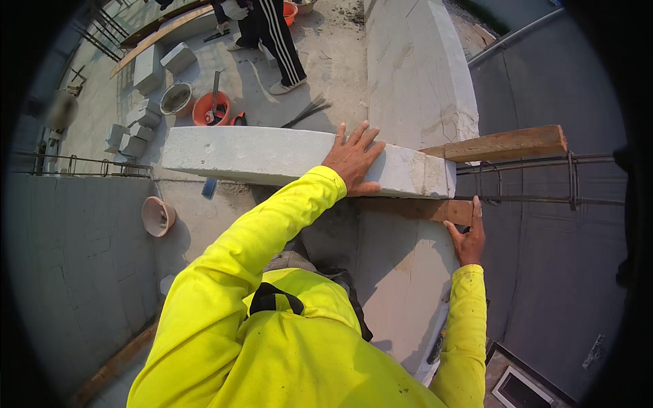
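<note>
A long, pale lightweight concrete block lies crosswise on top of a wall. My left hand rests flat on the block's upper face, fingers spread. Along the block's near side runs a brown wooden board, partly hidden under the block's edge. At the right end of this board, my right hand has its thumb on the near side and its index finger against the end; its other fingers are mostly hidden. A second wooden board sticks out to the right from the block's far side.
Steel reinforcing bars jut right between the boards. The block wall continues away from me. On the floor are an orange tub, a grey-rimmed bucket, a pale bucket and several blocks. A person stands beyond.
</note>
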